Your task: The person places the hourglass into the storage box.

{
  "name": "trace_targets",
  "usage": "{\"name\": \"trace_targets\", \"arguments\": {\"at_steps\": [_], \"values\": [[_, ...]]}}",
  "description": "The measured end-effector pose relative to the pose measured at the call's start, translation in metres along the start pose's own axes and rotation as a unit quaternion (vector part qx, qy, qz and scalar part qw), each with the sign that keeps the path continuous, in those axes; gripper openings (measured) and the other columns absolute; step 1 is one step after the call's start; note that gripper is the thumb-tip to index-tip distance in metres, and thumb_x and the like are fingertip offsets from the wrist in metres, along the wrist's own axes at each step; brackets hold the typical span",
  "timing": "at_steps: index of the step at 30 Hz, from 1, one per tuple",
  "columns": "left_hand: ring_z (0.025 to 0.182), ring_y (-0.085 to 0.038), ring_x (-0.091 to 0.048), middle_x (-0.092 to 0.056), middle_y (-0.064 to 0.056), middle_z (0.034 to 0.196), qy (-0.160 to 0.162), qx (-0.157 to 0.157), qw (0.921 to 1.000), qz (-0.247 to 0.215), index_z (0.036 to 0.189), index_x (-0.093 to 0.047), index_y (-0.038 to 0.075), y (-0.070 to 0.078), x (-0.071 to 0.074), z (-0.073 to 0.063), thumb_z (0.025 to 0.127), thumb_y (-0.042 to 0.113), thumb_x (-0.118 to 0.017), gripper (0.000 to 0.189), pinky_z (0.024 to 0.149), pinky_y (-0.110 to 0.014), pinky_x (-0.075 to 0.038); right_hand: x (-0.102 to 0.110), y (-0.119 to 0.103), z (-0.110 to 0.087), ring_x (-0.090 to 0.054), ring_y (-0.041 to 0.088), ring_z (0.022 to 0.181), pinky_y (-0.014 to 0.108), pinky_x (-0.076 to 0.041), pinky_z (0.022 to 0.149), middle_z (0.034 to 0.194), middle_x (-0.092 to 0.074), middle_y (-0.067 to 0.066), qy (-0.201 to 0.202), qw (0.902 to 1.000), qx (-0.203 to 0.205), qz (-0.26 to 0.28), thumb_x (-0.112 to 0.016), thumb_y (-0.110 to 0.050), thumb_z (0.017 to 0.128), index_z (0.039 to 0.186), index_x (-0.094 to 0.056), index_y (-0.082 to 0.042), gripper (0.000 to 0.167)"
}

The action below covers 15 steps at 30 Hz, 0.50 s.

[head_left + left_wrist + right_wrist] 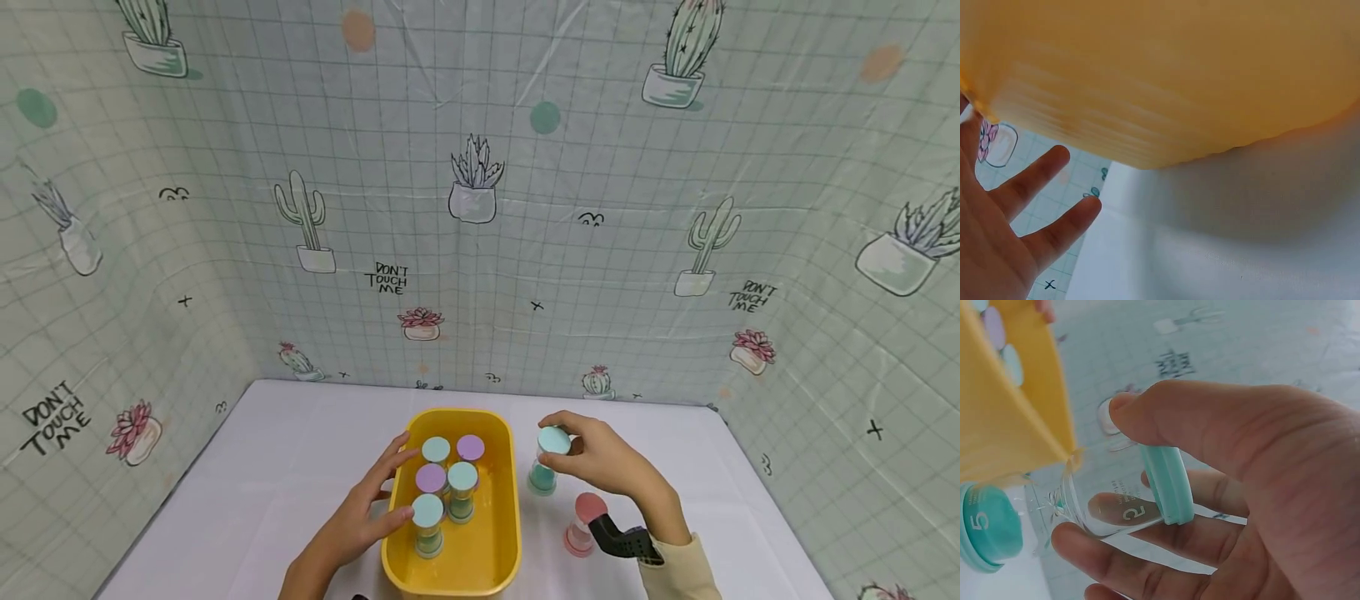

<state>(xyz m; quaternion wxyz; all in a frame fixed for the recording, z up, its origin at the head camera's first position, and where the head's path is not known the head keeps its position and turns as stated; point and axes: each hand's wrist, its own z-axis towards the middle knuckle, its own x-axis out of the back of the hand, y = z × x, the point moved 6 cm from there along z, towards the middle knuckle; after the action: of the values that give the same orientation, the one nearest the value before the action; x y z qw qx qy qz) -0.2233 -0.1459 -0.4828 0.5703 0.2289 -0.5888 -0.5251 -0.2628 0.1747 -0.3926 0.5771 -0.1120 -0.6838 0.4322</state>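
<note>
In the head view, my right hand (600, 450) holds a teal-capped sand timer (542, 477) near its top, right of the yellow bin (513, 500). The right wrist view shows thumb and fingers around the clear upper bulb of this timer (1175, 484), which is marked 5. Its teal sand lies in the lower bulb. My left hand (356, 517) is at the bin's left rim with fingers spread, its thumb beside a teal-capped timer (427, 511) inside. The left wrist view shows straight fingers of the left hand (997, 231) beside the bin's outer wall (1166, 75).
More timers stand in the bin, among them a purple-capped timer (431, 478) and a teal-capped timer (462, 477). A pink timer (580, 537) stands on the white table (225, 500), partly behind the black wrist strap (622, 540). A cactus-print cloth (480, 275) surrounds the table.
</note>
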Motion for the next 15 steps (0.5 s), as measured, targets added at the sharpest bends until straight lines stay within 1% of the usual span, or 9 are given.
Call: {"name": "trace_targets", "arguments": {"at_steps": [2, 5, 9, 12, 15], "values": [[0.146, -0.047, -0.039, -0.018, -0.006, 0.173, 0.0, 0.001, 1.0, -0.001, 0.153, -0.044, 0.031, 0.0, 0.0, 0.0, 0.096, 0.03, -0.063, 0.061, 0.096, -0.055, -0.05, 0.003, -0.006, 0.0, -0.064, 0.012, 0.07, 0.025, -0.055, 0.068, 0.105, -0.069, 0.003, 0.007, 0.9999, 0.005, -0.005, -0.076, -0.03, 0.093, 0.128, -0.064, -0.01, 0.042], [0.143, -0.044, -0.043, -0.018, -0.006, 0.173, 0.001, -0.003, 1.0, 0.0, 0.155, -0.044, 0.025, 0.0, -0.001, 0.0, 0.096, 0.029, -0.063, 0.062, 0.096, -0.052, -0.05, 0.008, -0.017, 0.0, -0.063, 0.012, 0.069, 0.026, -0.054, 0.068, 0.102, -0.069, 0.001, 0.016, 0.9997, 0.013, -0.011, -0.076, -0.03, 0.093, 0.128, -0.064, -0.01, 0.042], [0.142, -0.043, -0.044, -0.019, -0.006, 0.173, 0.006, -0.013, 0.9999, 0.003, 0.155, -0.043, 0.016, 0.001, -0.001, 0.0, 0.096, 0.027, -0.063, 0.063, 0.096, -0.043, -0.052, 0.013, -0.032, 0.0, -0.063, 0.012, 0.07, 0.026, -0.054, 0.068, 0.098, -0.069, -0.001, 0.026, 0.9992, 0.019, -0.025, -0.076, -0.032, 0.093, 0.128, -0.065, -0.011, 0.043], [0.142, -0.042, -0.044, -0.021, -0.006, 0.172, 0.015, -0.014, 0.9998, 0.005, 0.155, -0.045, 0.017, 0.002, 0.0, 0.0, 0.095, 0.026, -0.064, 0.063, 0.096, -0.038, -0.053, 0.015, -0.043, 0.001, -0.064, 0.012, 0.072, 0.026, -0.055, 0.068, 0.097, -0.07, -0.002, 0.029, 0.9988, 0.028, -0.027, -0.077, -0.035, 0.093, 0.128, -0.065, -0.011, 0.044], [0.14, -0.043, -0.045, -0.022, -0.006, 0.172, 0.027, -0.014, 0.9995, 0.002, 0.154, -0.046, 0.02, 0.001, -0.001, 0.0, 0.094, 0.026, -0.064, 0.063, 0.095, -0.042, -0.052, 0.012, -0.054, 0.003, -0.066, 0.012, 0.076, 0.027, -0.056, 0.07, 0.101, -0.071, -0.001, 0.025, 0.9987, 0.043, -0.013, -0.077, -0.035, 0.092, 0.127, -0.066, -0.012, 0.043]]}}
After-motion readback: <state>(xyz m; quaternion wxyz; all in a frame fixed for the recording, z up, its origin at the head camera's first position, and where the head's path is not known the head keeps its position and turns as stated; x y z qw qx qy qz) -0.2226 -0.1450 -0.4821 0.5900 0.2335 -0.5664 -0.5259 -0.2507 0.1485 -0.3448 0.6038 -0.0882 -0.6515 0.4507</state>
